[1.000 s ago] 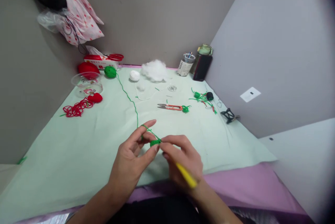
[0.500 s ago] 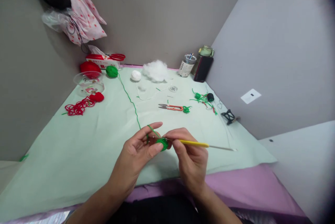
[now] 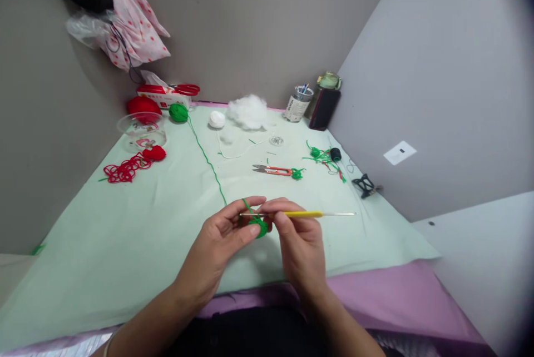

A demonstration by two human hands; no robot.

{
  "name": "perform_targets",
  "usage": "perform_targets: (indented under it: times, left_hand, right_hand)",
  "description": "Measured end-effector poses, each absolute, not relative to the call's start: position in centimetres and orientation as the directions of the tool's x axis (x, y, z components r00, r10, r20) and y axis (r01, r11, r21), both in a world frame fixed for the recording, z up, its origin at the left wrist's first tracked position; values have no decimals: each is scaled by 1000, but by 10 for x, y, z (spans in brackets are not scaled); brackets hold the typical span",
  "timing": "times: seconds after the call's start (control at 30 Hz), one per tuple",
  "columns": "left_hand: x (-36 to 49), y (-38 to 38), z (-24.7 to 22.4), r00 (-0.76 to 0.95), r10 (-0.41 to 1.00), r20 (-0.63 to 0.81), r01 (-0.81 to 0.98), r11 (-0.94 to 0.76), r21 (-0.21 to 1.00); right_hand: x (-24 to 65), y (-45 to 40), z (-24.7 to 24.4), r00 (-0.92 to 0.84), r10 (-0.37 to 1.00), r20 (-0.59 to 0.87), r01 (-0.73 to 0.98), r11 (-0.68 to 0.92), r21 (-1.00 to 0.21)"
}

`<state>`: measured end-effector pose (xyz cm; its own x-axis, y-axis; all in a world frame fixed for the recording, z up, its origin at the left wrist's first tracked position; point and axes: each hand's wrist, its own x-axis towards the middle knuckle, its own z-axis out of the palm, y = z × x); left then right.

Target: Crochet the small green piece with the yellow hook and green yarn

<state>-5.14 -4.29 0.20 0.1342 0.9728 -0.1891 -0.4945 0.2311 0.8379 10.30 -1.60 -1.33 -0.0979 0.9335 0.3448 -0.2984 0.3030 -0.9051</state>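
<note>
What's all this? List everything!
crochet hook: 1, yellow, front
crochet piece: 1, green, front
yarn ball: 1, green, back left
small ball: 1, white, back
fluff: 1, white, back
tub: 1, clear, left
bundle: 1, red, behind tub
tangle: 1, red, left
tissue box: 1, red and white, back
scissors: 1, red, by tissue box
snips: 1, orange, centre
pen can: 1, grey, back
bottle: 1, green, back right
phone: 1, black, by bottle
spool: 1, black, right
strands: several, green, red, right
unclear object: 1, black, right
spotted cloth: 1, pink, upper left
tablecloth: 1, pale green, table
left hand: 1, bare, front
right hand: 1, bare, front
</note>
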Motion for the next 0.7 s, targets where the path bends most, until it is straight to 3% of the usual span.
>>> perform_targets:
  times: [0.2,0.37,0.53,0.7]
  left_hand:
    - [-55,-48,4,150,974,-170,-441,220,870]
    - [-56,-49,10,100,979,-180,-451,206,869]
    - [-59,-49,5,80,987,-143,-381,163,910]
    - [-62,-49,-2,34,996,-87,-264,93,960]
  right_hand:
    - [105,-14,-11,-129,982,137,-479,59,-876]
    - [107,-13,-6,-165,978,130,-518,26,-855]
    - [111,-18,-4,-164,962,219,-460,122,-880]
    - [118,-27,-7,-149,875,461,-120,447,-887]
